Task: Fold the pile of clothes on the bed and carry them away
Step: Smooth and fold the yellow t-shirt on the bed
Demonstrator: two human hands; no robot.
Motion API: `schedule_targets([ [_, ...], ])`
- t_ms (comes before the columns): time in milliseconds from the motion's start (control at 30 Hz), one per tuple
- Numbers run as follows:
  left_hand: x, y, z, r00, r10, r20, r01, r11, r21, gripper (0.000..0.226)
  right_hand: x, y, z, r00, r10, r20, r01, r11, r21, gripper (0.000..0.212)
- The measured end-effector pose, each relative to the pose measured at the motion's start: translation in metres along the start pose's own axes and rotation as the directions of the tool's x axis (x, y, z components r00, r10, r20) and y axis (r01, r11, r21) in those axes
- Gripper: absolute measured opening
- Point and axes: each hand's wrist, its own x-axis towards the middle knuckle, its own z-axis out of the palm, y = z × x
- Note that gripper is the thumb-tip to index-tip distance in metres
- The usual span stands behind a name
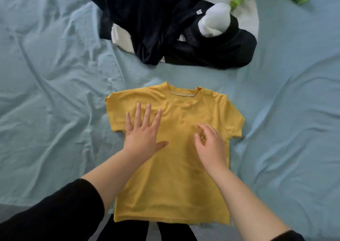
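- Clothes waiting to be folded sit in a pile of dark, white and green fabric on the bed, well beyond the fingertips.
- One yellow T-shirt lies flat, front up, under both hands.
- Left hand is pressed flat on the chest, fingers spread, gripping nothing.
- Right hand hovers loosely curled over a small chest print, fingertips touching or just above the cloth; it holds nothing.
- Risk, as I judge it: smoothing sideways on the rumpled sheet could drag the shirt askew or trap creases, giving an uneven fold.
- The hem hangs just past the bed's near edge, so a pull toward the wrists might slide it off.
- Its long axis runs from the wrists out past the fingertips, collar pointing toward the pile.
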Motion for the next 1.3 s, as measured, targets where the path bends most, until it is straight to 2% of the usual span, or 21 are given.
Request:
schedule_targets([
  [100,0.012,0.058,0.0,0.99,0.13,0.045,-0.128,0.991,-0.04,0.103,0.0,0.046,-0.039,0.95,0.267,-0.159,-0.245,0.958,0.147,0.031],
  [167,0.022,0.089,0.002,0.974,0.211,0.079,-0.212,0.977,0.007,0.104,0.008,0.069,-0.055,0.911,0.356,-0.209,-0.317,0.928,0.196,0.033],
  [233,0.031,0.112,0.008,0.959,0.254,0.126,-0.262,0.963,0.058,0.107,0.024,0.085,-0.064,0.91,0.361,-0.201,-0.327,0.927,0.182,0.039],
  [367,0.046,0.13,0.022,0.951,0.206,0.229,-0.227,0.972,0.067,0.118,0.074,0.098,-0.077,0.926,0.353,-0.132,-0.326,0.926,0.19,0.05],
  [433,0.048,0.13,0.026,0.949,0.193,0.251,-0.217,0.973,0.074,0.12,0.095,0.096,-0.083,0.934,0.357,0.017,-0.355,0.922,0.152,0.042],
  [500,0.048,0.13,0.027,0.947,0.187,0.262,-0.211,0.975,0.068,0.121,0.105,0.092,-0.09,0.944,0.3,0.135,-0.301,0.953,-0.012,0.028],
  [533,0.048,0.13,0.026,0.945,0.186,0.269,-0.21,0.975,0.065,0.121,0.107,0.091,-0.093,0.949,0.275,0.156,-0.272,0.961,-0.042,0.031],
  [600,0.048,0.13,0.024,0.941,0.184,0.285,-0.21,0.976,0.065,0.122,0.107,0.091,-0.1,0.951,0.275,0.138,-0.286,0.956,0.065,0.034],
  [667,0.048,0.131,0.022,0.936,0.18,0.302,-0.209,0.976,0.067,0.121,0.104,0.092,-0.104,0.921,0.341,0.19,-0.385,0.872,0.3,0.02],
  [733,0.048,0.132,0.022,0.934,0.176,0.312,-0.206,0.976,0.065,0.121,0.099,0.093,-0.106,0.844,0.367,0.392,-0.532,0.671,0.517,0.009],
  [800,0.048,0.132,0.021,0.933,0.176,0.315,-0.206,0.977,0.062,0.121,0.1,0.096,-0.107,0.812,0.367,0.454,-0.584,0.494,0.644,0.02],
  [833,0.048,0.132,0.021,0.933,0.178,0.314,-0.208,0.976,0.062,0.121,0.103,0.099,-0.107,0.825,0.391,0.408,-0.561,0.482,0.673,0.027],
  [900,0.048,0.131,0.021,0.932,0.182,0.313,-0.21,0.976,0.057,0.121,0.108,0.105,-0.109,0.865,0.453,0.217,-0.475,0.596,0.648,0.036],
  [967,0.048,0.131,0.022,0.932,0.184,0.312,-0.211,0.976,0.055,0.121,0.109,0.113,-0.109,0.878,0.472,0.082,-0.412,0.656,0.632,0.034],
  [1033,0.048,0.131,0.022,0.931,0.182,0.316,-0.211,0.976,0.057,0.121,0.106,0.121,-0.106,0.862,0.502,0.072,-0.42,0.628,0.655,0.022],
  [1067,0.048,0.131,0.022,0.93,0.182,0.32,-0.211,0.976,0.058,0.121,0.104,0.123,-0.105,0.845,0.528,0.088,-0.432,0.576,0.694,0.017],
  [1133,0.048,0.131,0.022,0.929,0.182,0.321,-0.211,0.976,0.059,0.121,0.102,0.126,-0.105,0.826,0.551,0.119,-0.44,0.497,0.748,0.026],
  [1167,0.048,0.131,0.021,0.929,0.182,0.322,-0.211,0.976,0.056,0.12,0.1,0.126,-0.104,0.841,0.529,0.108,-0.434,0.544,0.718,0.038],
  [1233,0.048,0.131,0.021,0.928,0.188,0.32,-0.214,0.976,0.047,0.12,0.09,0.124,-0.1,0.909,0.413,0.06,-0.38,0.759,0.529,0.061],
  [1300,0.048,0.13,0.022,0.928,0.193,0.317,-0.218,0.975,0.044,0.12,0.08,0.127,-0.092,0.956,0.292,0.01,-0.277,0.893,0.354,0.065],
])
